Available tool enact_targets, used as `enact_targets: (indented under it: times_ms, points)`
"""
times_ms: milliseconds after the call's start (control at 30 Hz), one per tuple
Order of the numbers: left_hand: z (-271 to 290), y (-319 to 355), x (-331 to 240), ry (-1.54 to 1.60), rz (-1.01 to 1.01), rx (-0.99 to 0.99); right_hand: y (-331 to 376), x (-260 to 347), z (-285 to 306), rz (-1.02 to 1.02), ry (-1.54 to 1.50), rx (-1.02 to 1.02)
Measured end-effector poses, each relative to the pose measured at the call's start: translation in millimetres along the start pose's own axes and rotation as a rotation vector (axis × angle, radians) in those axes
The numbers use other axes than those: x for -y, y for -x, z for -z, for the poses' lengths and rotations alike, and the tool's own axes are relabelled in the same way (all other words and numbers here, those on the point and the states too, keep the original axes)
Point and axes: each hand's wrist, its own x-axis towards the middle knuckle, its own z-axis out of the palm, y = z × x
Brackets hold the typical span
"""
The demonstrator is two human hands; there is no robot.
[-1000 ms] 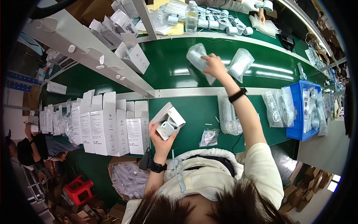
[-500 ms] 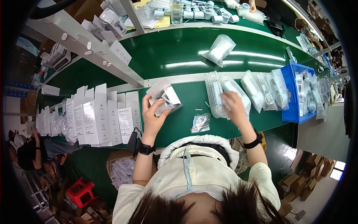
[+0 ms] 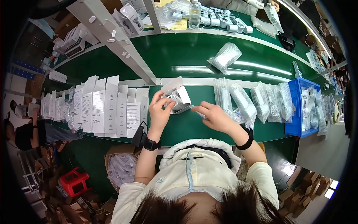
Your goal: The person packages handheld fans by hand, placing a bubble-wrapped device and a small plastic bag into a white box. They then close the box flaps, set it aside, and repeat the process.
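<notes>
A small white carton (image 3: 184,107) stands tilted on the green bench in front of me, its flap raised. My left hand (image 3: 159,112) grips its near left side, fingers bent at the opening. Clear wrapping and a grey-white part (image 3: 174,96) show inside. Just right of the carton is my right hand (image 3: 209,115), fingers pinched together. A small pale end shows at its fingertips, too little to name. Beyond the right wrist lie clear bubble-wrap packages (image 3: 242,101) with white parts inside. A small clear bag (image 3: 238,116) is partly hidden by that forearm.
Several upright white cartons (image 3: 104,108) line the bench at left. At right stands a blue bin (image 3: 293,108) of wrapped goods. One bubble-wrapped package (image 3: 226,58) lies across the ledge. A metal post (image 3: 119,48) rises behind the cartons. A bottle (image 3: 194,15) and another person's hand (image 3: 275,5) are beyond.
My right hand has moved left from the bubble-wrap packages to beside the carton, its fingers now pinched. My left hand stays at the carton. The whole view has shifted slightly.
</notes>
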Motion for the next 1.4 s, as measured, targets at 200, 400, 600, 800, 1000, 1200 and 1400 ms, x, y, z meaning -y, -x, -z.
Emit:
enact_targets:
  times_ms: [200,400,600,800,1000,1200,1400]
  points:
    - [-6,-6,-5,-0.045,-0.074,0.058,-27,3,10,0.104,0.395,0.166]
    - [-7,-8,-9,-0.069,-0.072,0.075,-15,-1,3,-0.119,0.343,0.013]
    - [-13,-9,-19,-0.134,-0.051,0.114,-15,-3,-3,-0.236,0.274,-0.089]
    - [-12,2,-16,-0.162,-0.202,0.074,-20,2,-6,-0.260,0.206,0.000]
    - [-9,1,-14,-0.029,-0.146,0.183,-30,-14,-4,-0.247,0.136,0.032]
    - [-6,-13,-3,-0.153,-0.121,0.107,-19,-21,23,-0.269,0.040,-0.442]
    - [-15,-20,-13,-0.043,-0.006,0.082,-30,13,28,0.223,-0.118,-0.471]
